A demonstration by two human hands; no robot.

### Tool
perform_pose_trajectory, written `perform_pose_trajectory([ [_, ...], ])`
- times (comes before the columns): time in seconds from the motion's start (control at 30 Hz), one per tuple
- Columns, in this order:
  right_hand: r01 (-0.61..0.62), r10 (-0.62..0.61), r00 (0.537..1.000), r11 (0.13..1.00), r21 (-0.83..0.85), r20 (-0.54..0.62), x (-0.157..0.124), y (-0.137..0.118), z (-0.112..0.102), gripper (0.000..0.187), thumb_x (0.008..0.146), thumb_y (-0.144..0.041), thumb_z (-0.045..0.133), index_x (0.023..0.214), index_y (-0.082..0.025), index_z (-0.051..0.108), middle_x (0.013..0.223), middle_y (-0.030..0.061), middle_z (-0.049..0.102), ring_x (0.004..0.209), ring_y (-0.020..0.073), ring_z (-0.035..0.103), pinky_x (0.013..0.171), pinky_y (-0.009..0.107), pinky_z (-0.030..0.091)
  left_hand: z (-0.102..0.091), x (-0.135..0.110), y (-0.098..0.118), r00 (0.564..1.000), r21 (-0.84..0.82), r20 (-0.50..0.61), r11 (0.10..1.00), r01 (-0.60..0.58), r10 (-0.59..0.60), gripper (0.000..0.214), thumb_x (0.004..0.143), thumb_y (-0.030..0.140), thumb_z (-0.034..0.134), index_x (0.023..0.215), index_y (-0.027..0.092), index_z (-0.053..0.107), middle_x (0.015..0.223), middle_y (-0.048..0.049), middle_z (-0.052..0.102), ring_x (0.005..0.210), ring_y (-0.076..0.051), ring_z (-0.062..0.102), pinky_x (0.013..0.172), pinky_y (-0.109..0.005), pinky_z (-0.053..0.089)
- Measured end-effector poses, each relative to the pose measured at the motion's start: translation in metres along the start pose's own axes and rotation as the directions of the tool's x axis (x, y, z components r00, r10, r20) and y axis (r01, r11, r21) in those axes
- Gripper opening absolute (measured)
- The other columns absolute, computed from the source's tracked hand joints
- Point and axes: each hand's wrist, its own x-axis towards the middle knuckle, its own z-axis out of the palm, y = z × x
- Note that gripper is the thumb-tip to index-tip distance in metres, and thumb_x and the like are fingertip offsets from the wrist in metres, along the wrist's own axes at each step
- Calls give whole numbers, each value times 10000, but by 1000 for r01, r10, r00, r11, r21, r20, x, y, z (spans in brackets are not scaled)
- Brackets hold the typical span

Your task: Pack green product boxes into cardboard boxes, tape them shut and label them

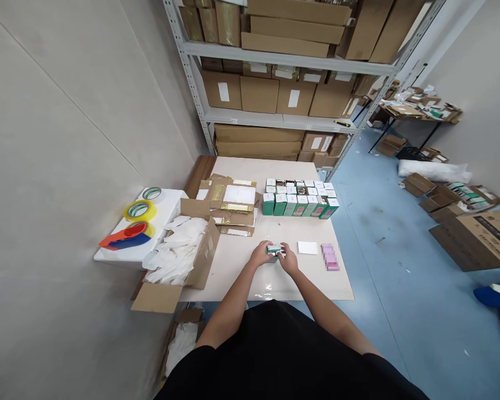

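Right here at the near part of the pale table (241, 278), a small box (274, 258) sits between the two hands, directly in front of the black shirt. It's a compact thing, white and green along the top with a darker grey-green front below; fingers cover both ends, and any print is too small to read. Whether its base touches the table, I can't tell.

Now the grip: the left hand (260, 254) closes on the left end, and the right hand (289, 260) closes on the right, fingers bent in over the top edge. The hands stand only the box's width apart, clamped on it from both sides. Just beside the right hand lies a flat white pad (307, 248), and farther right, a blurred-out pink item (330, 257).

Over to the containers! Beyond the hands, green-and-white boxes (300, 205) stand packed in rows; a few tops look open with something dark inside, too small to make out. On the left, an open carton (203, 261), flaps spread, brims with crumpled white material (179, 244). Below the table edge, another carton (190, 315) holds similar white stuff. And behind it all, the metal rack (291, 53) carries closed brown cartons (260, 94), some labelled in white.
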Motion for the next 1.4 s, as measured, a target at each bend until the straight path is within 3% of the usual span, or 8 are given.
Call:
perform_pose_trajectory([
  [0.17, 108, -108, 994, 993, 44, 6, 3, 12, 6, 339, 881, -239, 546, 1215, -277, 595, 1218, 44, 704, 1010, 208, 708, 849, 355, 582, 4, -6, -8, 1000, -58, 7, 998, -12, 12, 420, 756, 200, 692, 1173, 234, 665, 1318, -69, 639, 1243, -252, 611, 1072, -374, 473],
  [0.4, 88, -88, 996, 996, 12, 33, 2, 25, 13, 348, 872, -247, 551, 1211, -267, 626, 1274, 54, 680, 1020, 213, 705, 859, 370, 593, 9, -11, -18, 996, -29, 58, 997, 73, -72, 437, 811, 146, 646, 1239, 230, 663, 1611, -105, 420, 1499, -269, 394, 1169, -394, 389],
  [0.57, 36, -36, 999, 999, -13, 6, 1, 22, 13, 303, 944, -259, 491, 1218, -253, 620, 1210, 58, 715, 1007, 204, 713, 922, 376, 563, 10, -10, -16, 994, 27, 63, 995, 93, -94, 438, 860, 148, 609, 1279, 267, 656, 1601, -60, 446, 1428, -255, 490, 1146, -395, 415],
  [0.77, -53, 56, 997, 997, -54, 57, -5, 19, 14, 400, 912, -174, 537, 1291, -293, 576, 1211, 47, 731, 1063, 215, 717, 952, 372, 544, 5, -13, -9, 983, 123, 73, 979, 161, -171, 408, 871, 239, 706, 1276, 286, 691, 1695, -71, 270, 1271, -295, 626, 1077, -393, 475],
  [0.93, -138, 133, 987, 988, 63, 86, -18, 25, 25, 673, 812, -80, 531, 1439, -317, 467, 1288, 42, 708, 1212, 211, 679, 1029, 371, 521, 10, -21, -15, 992, -28, 88, 996, 90, -87, 621, 815, 109, 678, 1405, 294, 628, 1526, -59, 550, 1301, -270, 607, 1130, -391, 443],
  [1.07, -186, 170, 980, 965, 185, 101, -17, 23, 36, 714, 777, -94, 508, 1454, -318, 469, 1341, 24, 679, 1282, 208, 642, 1079, 388, 502, 14, -30, -22, 994, -165, 46, 980, 109, -103, 717, 790, 65, 624, 1471, 284, 571, 1456, -52, 619, 1228, -250, 650, 1092, -384, 483],
  [1.2, -174, 144, 978, 962, 212, 153, 4, 0, 55, 728, 769, -124, 522, 1470, -317, 481, 1421, 20, 633, 1284, 214, 638, 1103, 396, 491, -10, -28, -29, 980, -135, -33, 972, 191, -197, 709, 797, 68, 630, 1472, 276, 573, 1402, -51, 659, 1218, -254, 654, 1098, -381, 473],
  [1.4, -117, 75, 970, 978, 175, 231, 51, -60, 104, 732, 823, -126, 522, 1520, -335, 433, 1455, 4, 610, 1304, 209, 621, 1120, 388, 476, -79, -19, -54, 948, -21, -170, 963, 268, -267, 661, 857, 76, 592, 1477, 305, 563, 1432, -33, 638, 1259, -246, 628, 1109, -365, 454],
])
